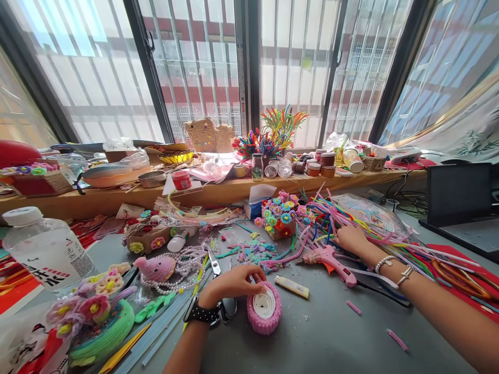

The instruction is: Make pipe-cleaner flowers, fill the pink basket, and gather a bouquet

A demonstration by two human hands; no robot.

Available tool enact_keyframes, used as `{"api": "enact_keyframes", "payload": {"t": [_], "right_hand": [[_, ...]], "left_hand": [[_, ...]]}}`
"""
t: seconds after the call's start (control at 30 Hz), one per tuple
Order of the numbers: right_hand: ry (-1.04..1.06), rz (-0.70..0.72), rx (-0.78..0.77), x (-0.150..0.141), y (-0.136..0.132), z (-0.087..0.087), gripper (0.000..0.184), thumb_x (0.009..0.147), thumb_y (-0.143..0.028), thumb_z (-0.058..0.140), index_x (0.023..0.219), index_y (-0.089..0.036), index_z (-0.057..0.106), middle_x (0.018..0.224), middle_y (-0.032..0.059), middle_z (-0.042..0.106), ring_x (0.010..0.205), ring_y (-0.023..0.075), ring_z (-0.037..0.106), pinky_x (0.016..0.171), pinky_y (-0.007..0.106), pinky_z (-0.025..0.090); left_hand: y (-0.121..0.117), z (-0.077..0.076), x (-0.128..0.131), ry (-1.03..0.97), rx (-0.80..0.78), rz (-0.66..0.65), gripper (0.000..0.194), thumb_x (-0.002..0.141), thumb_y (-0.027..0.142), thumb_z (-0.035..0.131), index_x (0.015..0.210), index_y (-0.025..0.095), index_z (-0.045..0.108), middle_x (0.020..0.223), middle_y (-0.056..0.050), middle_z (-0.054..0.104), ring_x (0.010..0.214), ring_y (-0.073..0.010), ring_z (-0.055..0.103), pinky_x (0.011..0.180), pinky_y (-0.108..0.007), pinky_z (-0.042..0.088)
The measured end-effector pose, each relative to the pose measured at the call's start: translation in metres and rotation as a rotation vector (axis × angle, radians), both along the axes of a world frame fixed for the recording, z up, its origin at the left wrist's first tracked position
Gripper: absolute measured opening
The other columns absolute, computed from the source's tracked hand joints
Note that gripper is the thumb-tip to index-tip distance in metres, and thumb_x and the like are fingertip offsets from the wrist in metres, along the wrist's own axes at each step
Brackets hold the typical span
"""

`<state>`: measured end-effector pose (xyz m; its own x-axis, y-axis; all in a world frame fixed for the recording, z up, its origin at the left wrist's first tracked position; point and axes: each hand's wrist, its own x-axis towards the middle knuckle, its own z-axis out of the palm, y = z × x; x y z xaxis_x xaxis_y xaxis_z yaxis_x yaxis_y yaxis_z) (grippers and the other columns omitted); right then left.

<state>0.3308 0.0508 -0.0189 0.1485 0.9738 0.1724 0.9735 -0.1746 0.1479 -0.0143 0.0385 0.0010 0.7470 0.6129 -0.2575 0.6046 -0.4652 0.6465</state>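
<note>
My left hand grips the upper rim of a round pink roll, wrapped in fuzzy pipe cleaner with a coiled white core. My right hand reaches into a heap of coloured pipe cleaners, its fingers bent and closed around some of them; the fingertips are partly hidden. Below that hand lies a pink hot glue gun. A pale yellow lighter rests right of the roll. Scissors stick out behind my left wrist, partly covered by it.
Short pink pieces lie at the front right. Glue sticks, a green flower craft and a plastic bottle crowd the left. A flower-filled box stands behind. Jars line the sill; a laptop sits right.
</note>
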Motion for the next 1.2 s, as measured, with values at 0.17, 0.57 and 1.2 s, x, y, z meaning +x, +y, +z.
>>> {"api": "enact_keyframes", "payload": {"t": [0.17, 0.57, 1.2], "right_hand": [[0.156, -0.015, 0.024, 0.011, 0.002, -0.003, 0.022, 0.07, -0.031, 0.049, 0.063, -0.015, 0.063, 0.072, 0.0108, 0.064, 0.069, 0.0225, 0.059, 0.057, 0.03, 0.039], [1.015, 0.172, 0.267, 0.021, -0.013, 0.04, 0.023, 0.078, -0.034, 0.037, 0.079, -0.018, 0.053, 0.072, 0.0061, 0.065, 0.067, 0.0171, 0.06, 0.062, 0.027, 0.046], [0.31, -0.012, 0.131, 0.022, -0.009, 0.002, 0.03, 0.078, -0.023, 0.034, 0.079, -0.014, 0.063, 0.083, 0.0104, 0.064, 0.076, 0.0212, 0.058, 0.066, 0.029, 0.041]], "left_hand": [[0.0, 0.001, 0.0, -0.001, 0.009, -0.01, 0.03, 0.069, 0.041, 0.049, 0.089, 0.02, 0.057, 0.082, 0.0, 0.057, 0.074, -0.0131, 0.05, 0.063, -0.021, 0.037], [0.003, -0.005, -0.002, 0.005, 0.022, -0.02, 0.034, 0.07, 0.042, 0.049, 0.094, 0.02, 0.056, 0.09, -0.002, 0.058, 0.079, -0.0148, 0.052, 0.066, -0.022, 0.037], [0.0, -0.001, -0.001, 0.001, 0.02, -0.008, 0.032, 0.069, 0.042, 0.049, 0.092, 0.02, 0.057, 0.088, -0.001, 0.058, 0.078, -0.0144, 0.052, 0.065, -0.021, 0.037]]}}
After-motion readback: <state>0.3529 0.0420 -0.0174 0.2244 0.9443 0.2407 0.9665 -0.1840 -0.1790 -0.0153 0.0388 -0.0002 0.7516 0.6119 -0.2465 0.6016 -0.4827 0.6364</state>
